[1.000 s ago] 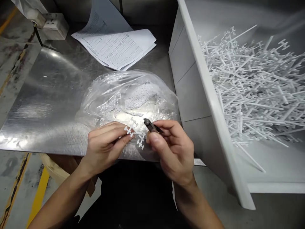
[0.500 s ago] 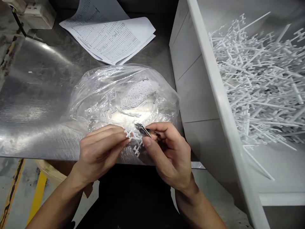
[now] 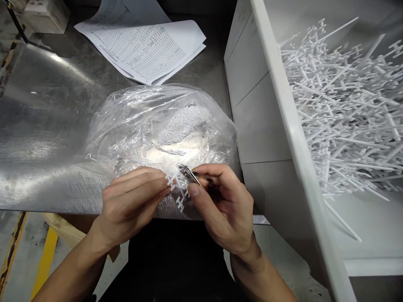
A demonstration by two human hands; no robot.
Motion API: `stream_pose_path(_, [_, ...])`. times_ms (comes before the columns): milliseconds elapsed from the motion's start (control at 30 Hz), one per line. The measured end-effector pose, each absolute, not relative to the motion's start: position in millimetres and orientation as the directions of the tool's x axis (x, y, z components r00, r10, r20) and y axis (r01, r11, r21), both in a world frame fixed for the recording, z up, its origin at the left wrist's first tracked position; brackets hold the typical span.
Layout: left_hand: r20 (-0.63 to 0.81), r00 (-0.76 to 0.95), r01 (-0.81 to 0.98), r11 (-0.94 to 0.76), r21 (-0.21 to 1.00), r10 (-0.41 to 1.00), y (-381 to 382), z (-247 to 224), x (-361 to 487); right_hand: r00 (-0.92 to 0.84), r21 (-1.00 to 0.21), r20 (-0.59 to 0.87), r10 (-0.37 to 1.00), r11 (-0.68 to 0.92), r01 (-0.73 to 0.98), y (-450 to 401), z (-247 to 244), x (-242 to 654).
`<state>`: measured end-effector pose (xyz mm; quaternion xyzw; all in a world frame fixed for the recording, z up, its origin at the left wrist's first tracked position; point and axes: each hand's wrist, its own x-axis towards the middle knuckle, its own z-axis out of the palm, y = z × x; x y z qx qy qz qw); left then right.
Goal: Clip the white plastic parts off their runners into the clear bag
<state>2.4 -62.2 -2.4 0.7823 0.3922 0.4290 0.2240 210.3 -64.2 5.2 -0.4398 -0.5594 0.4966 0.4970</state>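
Note:
My left hand (image 3: 134, 199) is closed, pinching a small branched white plastic sprue (image 3: 180, 204) between thumb and fingers. Metal nail clippers (image 3: 189, 174) are gripped in my right hand (image 3: 225, 205), between thumb and bent forefinger. Their jaws point up and left, right beside the sprue; whether they touch it I cannot tell. Just beyond both hands lies a clear plastic bag (image 3: 126, 113), spread open on the metal table. Inside the bag is a heap of tiny whitish pieces (image 3: 181, 126).
A large grey-white bin (image 3: 283, 105) stands on the right, its tall wall beside the bag. Many white plastic sprues (image 3: 352, 117) are piled in it. Printed sheets (image 3: 147, 50) lie at the back of the metal table (image 3: 40, 121). Below the front edge is an open brown container (image 3: 67, 228).
The view has shifted very slightly. Both hands keep the same hold on the sprue and the nail clippers, with almost no visible movement.

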Motion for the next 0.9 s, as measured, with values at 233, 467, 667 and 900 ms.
stream_pose_path(233, [0.493, 0.317, 0.418, -0.586, 0.694, 0.81, -60, 0, 2, -0.12, -0.992, 0.118, 0.986, 0.123, 0.03, -66, 5, 211])
stream_pose_path(467, [0.52, 0.366, 0.399, -0.635, 0.662, 0.772, -59, -4, -3, -0.093, -0.98, 0.133, 0.987, 0.145, 0.137, -68, 4, 212])
stream_pose_path(667, [0.547, 0.4, 0.419, -0.677, 0.605, 0.736, -59, -9, -5, -0.112, -0.966, 0.178, 0.978, 0.195, 0.167, -67, 1, 211])
stream_pose_path(900, [0.491, 0.375, 0.458, -0.618, 0.639, 0.786, -55, 4, 4, -0.039, -0.993, 0.016, 0.999, 0.02, 0.114, -62, 2, 211])
